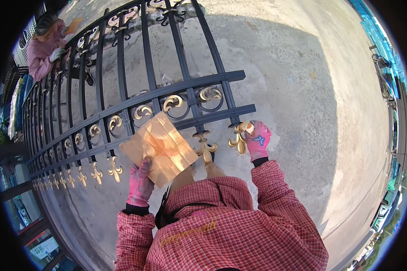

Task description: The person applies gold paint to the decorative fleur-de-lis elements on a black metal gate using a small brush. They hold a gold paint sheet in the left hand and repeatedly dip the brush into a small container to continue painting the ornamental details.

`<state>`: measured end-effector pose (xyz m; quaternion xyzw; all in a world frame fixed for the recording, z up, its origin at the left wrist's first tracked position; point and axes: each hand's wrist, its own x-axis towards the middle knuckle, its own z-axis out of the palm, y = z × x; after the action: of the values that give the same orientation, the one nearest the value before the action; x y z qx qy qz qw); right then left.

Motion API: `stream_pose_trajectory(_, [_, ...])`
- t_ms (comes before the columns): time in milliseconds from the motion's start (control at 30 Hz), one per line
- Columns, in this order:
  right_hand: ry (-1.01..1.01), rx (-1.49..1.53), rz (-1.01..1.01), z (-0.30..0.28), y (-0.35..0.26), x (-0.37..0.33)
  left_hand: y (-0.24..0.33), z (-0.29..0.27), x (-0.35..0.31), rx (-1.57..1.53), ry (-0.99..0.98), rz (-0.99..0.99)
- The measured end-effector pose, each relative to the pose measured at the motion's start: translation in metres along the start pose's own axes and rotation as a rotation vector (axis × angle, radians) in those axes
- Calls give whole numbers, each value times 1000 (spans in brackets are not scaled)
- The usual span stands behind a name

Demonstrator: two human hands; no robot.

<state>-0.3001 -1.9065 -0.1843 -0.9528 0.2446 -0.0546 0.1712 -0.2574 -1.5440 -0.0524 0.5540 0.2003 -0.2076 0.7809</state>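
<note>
Left fingers (pixel 145 165) grasp 1 creased brown sheet (pixel 162 151) | right fingers (pixel 259 129) pinch pale pad (pixel 248 128) at gold fleur-de-lis finial (pixel 238 141) | risk: slip may smear gold onto black rail (pixel 220 115)

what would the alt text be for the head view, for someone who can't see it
A pink-gloved right hand holds a small pale item at a gold finial on a black metal fence, while the left hand holds a creased brown sheet. A co-worker is beside the fence at upper left.
</note>
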Motion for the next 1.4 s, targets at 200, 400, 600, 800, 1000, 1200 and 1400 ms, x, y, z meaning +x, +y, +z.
stream_pose_trajectory(200, [-1,56,-21,-1,-7,-4,5,1,5,5,13,-12])
stream_pose_trajectory(400, [29,98,63,-19,-16,-9,9,-10,8,17,17,-26])
stream_pose_trajectory(600, [31,-34,15,5,-44,-20,12,-4,11,1,13,-37])
stream_pose_trajectory(800, [12,-42,64,5,-54,-23,14,-20,15,8,6,-58])
stream_pose_trajectory(1000, [45,-25,113,3,-60,-23,18,-25,16,-10,-8,-40])
stream_pose_trajectory(1200, [13,0,174,2,-59,-20,19,-23,17,-7,32,-33])
stream_pose_trajectory(1400, [-27,-88,190,-2,-52,-16,19,-28,18,-3,-2,-34])
